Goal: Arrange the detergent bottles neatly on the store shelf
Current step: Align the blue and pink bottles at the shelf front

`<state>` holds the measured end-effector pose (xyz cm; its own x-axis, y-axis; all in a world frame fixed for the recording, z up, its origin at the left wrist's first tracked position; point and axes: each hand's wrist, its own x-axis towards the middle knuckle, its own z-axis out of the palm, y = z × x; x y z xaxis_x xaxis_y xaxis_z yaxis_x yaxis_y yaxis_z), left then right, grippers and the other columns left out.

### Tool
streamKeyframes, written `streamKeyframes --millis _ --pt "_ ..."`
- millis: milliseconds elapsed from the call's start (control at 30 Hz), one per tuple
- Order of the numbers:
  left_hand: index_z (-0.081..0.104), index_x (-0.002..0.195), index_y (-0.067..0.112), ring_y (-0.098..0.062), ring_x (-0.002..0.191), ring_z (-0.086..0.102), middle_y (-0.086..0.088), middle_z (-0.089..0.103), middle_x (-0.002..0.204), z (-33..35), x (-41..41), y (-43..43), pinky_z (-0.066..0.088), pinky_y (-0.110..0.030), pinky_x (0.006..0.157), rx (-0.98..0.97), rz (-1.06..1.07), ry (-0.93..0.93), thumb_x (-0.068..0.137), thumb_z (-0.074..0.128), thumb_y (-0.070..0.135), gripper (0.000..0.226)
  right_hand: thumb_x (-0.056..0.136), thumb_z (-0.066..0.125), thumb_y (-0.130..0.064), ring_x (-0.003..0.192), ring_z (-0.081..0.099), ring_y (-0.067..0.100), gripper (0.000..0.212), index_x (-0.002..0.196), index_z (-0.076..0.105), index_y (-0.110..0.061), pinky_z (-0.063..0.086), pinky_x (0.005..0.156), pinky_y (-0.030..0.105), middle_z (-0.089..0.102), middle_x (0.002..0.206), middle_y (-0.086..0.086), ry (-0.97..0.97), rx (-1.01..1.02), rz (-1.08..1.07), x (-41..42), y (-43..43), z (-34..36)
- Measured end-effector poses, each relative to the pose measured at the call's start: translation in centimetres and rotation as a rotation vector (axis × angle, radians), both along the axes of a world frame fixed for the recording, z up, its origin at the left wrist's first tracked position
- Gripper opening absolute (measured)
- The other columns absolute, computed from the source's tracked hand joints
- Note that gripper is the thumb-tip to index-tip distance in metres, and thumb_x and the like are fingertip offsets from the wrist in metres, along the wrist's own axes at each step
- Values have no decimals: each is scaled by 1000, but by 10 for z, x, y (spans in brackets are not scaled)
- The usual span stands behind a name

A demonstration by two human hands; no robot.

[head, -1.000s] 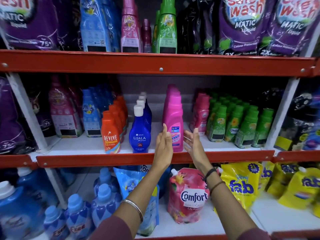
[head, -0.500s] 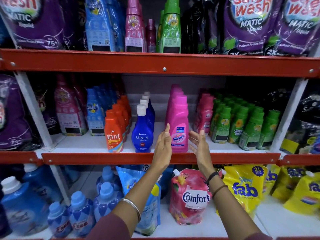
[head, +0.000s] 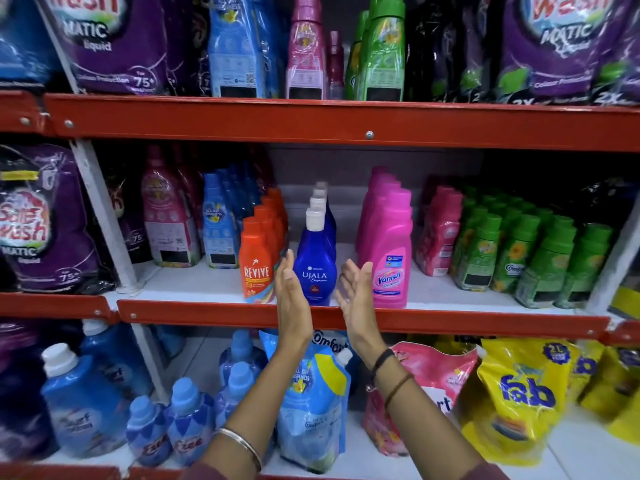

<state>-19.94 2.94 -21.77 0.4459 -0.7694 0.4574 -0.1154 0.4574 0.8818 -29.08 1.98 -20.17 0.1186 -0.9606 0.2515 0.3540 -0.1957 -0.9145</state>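
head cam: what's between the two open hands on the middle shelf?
The front blue Ujala bottle stands between the left hand and the right hand. Both palms are open and flank it; contact cannot be told. Head view only.

The white middle shelf (head: 433, 294) carries upright rows of orange (head: 255, 268), blue (head: 314, 271), pink (head: 391, 265) and green bottles (head: 540, 271).

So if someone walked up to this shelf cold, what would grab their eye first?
Probably the two open hands, left hand and right hand, raised either side of the blue Ujala bottle at the middle shelf's front edge. Next, the bright pink Vanish bottle just right of it and the orange Revive bottle to its left.
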Motion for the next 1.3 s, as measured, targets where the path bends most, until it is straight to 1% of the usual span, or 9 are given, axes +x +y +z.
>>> streamKeyframes --millis 100,200,333,600,767,900,1000,1133,1300 --pt "32 147 29 -3 140 28 8 30 155 2 10 -12 21 -35 120 64 -106 23 86 14 74 78 92 12 -56 127 41 11 72 143 33 -9 27 114 34 40 148 9 -52 52 -9 9 -2 5" --pt "46 137 41 -14 138 39 3 44 149 0 19 -20 29 -47 117 85 -190 87 73 20 93 86 87 13 -61 127 44 15 80 139 39 -6 31 113 35 46 145 12 -57 63 -40 11 -6 2" --pt "52 121 54 -16 136 42 3 47 147 -2 24 -23 31 -50 115 73 -213 99 70 21 95 72 71 21 -71 133 44 21 96 137 42 -5 32 114 38 47 143 13 -58 63 -52 11 -6 2" --pt "51 113 62 -15 138 39 3 44 149 1 25 -20 29 -50 116 82 -234 90 69 21 95 63 71 23 -74 127 50 21 95 132 47 -6 38 109 36 53 136 12 -42 48 -105 12 -7 0" --pt "48 131 39 -5 137 37 13 44 145 14 27 3 29 -42 116 -33 -122 22 74 17 91 84 92 20 -59 121 51 10 69 132 51 -12 39 103 23 54 139 5 2 -46 -267 21 2 -8" --pt "50 132 33 -1 133 40 12 48 142 19 51 14 33 -31 109 -231 60 92 92 20 64 59 82 29 -65 123 53 6 73 128 56 -15 41 106 28 58 135 0 -12 -182 -280 46 13 -16" --pt "47 130 38 11 127 38 8 43 145 19 75 11 33 -10 101 -158 124 148 95 16 57 51 75 34 -78 127 50 5 86 130 54 -15 39 107 27 55 137 -1 4 -186 -140 73 14 -16" --pt "36 145 26 -8 136 34 1 37 152 13 97 -5 25 -35 118 63 70 164 86 9 72 79 77 31 -74 129 41 -2 78 136 44 -24 28 115 27 45 141 -11 58 -106 -112 113 15 -15" --pt "41 143 24 -10 124 48 -3 49 142 11 106 -8 37 -29 106 103 -39 150 77 11 83 93 77 33 -75 120 51 5 68 124 51 -28 35 110 29 52 133 -5 -34 8 -125 132 10 -4"
